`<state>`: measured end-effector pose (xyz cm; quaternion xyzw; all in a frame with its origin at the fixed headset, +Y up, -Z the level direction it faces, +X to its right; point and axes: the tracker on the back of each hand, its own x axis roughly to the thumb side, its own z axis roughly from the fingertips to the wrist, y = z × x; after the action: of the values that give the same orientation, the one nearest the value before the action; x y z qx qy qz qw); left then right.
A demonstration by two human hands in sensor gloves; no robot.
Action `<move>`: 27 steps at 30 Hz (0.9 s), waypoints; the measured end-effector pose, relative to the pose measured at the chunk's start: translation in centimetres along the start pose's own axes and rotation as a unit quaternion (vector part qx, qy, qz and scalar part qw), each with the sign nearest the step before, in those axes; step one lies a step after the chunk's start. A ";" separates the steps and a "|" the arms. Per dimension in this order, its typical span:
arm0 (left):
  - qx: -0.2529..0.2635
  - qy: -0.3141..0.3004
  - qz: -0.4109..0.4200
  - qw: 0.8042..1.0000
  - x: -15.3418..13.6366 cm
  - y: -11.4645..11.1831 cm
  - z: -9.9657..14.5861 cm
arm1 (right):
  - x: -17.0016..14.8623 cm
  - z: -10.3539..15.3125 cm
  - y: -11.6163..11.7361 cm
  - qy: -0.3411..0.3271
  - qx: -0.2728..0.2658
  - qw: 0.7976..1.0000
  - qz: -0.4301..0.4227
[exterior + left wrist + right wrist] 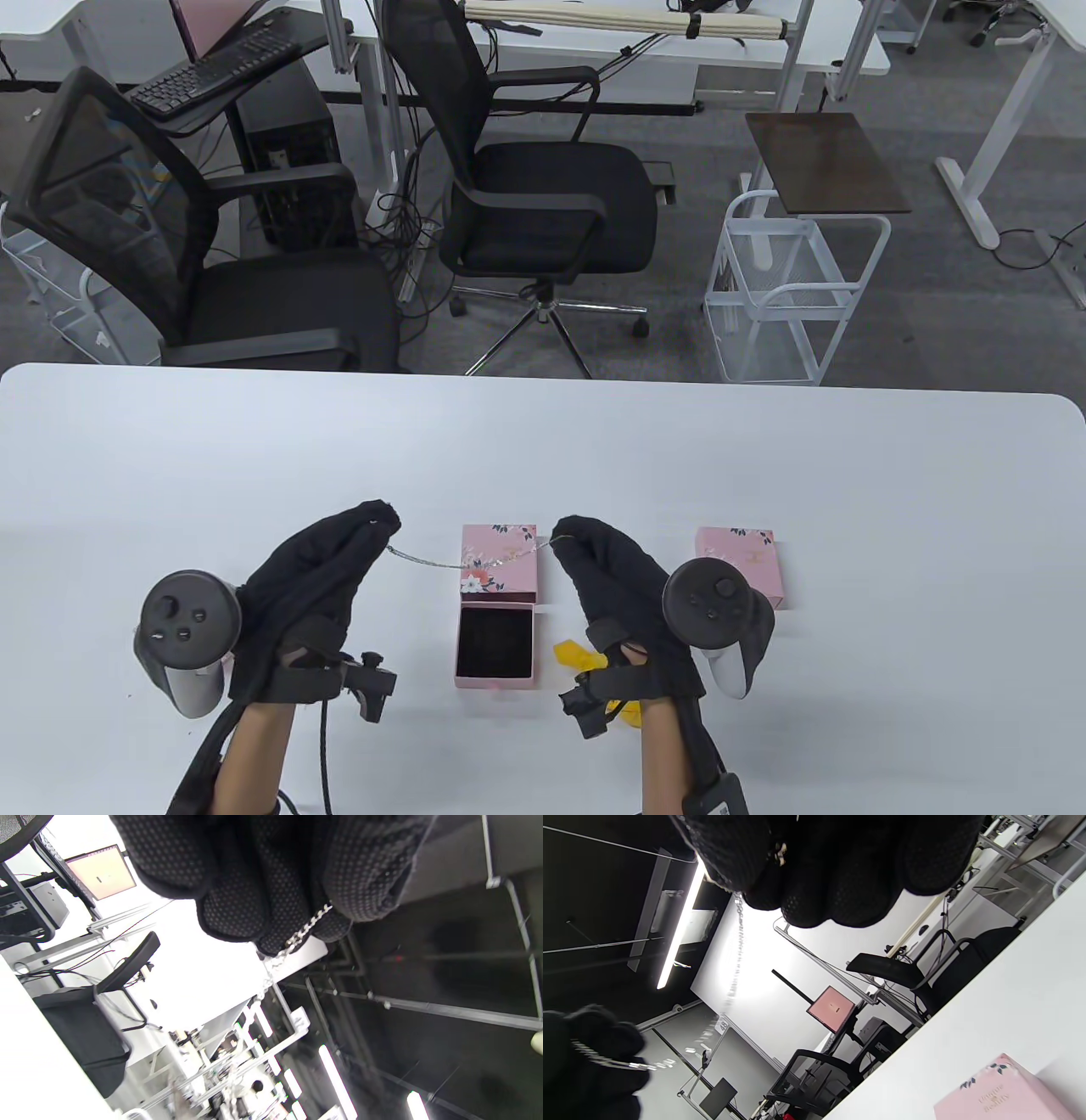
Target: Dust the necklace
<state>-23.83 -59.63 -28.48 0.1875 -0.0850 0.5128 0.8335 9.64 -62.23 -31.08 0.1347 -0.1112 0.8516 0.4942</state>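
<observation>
A thin silver necklace (462,562) hangs stretched between my two gloved hands above the table. My left hand (373,519) pinches one end at its fingertips; its chain (303,931) runs out between the glove fingers in the left wrist view. My right hand (564,535) pinches the other end, and the chain (739,938) drops from its fingers in the right wrist view. Below the chain sits an open pink jewellery box: a floral sleeve (499,564) and a black-lined tray (496,645). A yellow cloth (581,658) lies under my right wrist, partly hidden.
A second pink floral box (736,562) lies to the right of my right hand, also seen as a pink box (1005,1092) in the right wrist view. Black office chairs (543,204) and a white wire cart (789,297) stand beyond the table's (764,458) far edge.
</observation>
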 end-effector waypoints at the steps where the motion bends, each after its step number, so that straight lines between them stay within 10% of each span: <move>1: -0.007 0.005 -0.015 1.000 -0.2 -0.6 -0.1 | 0.4 0.1 0.0 -0.007 -0.002 1.000 0.003; 16: -0.298 0.042 -0.226 0.926 -3.1 -9.2 -0.5 | 3.7 0.6 2.1 -0.061 0.028 0.997 0.050; 21: -0.286 0.038 -0.226 0.930 -2.7 -9.1 -0.4 | 4.1 0.7 2.5 -0.069 0.033 0.996 0.050; 27: -0.178 0.022 -0.068 0.982 -1.7 -6.3 -0.3 | 4.3 0.7 2.6 -0.070 0.028 0.995 0.069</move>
<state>-19.08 -63.48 -30.73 0.0305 -0.1433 0.4359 0.8880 5.46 -60.23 -29.07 0.2001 -0.1308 0.8748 0.4214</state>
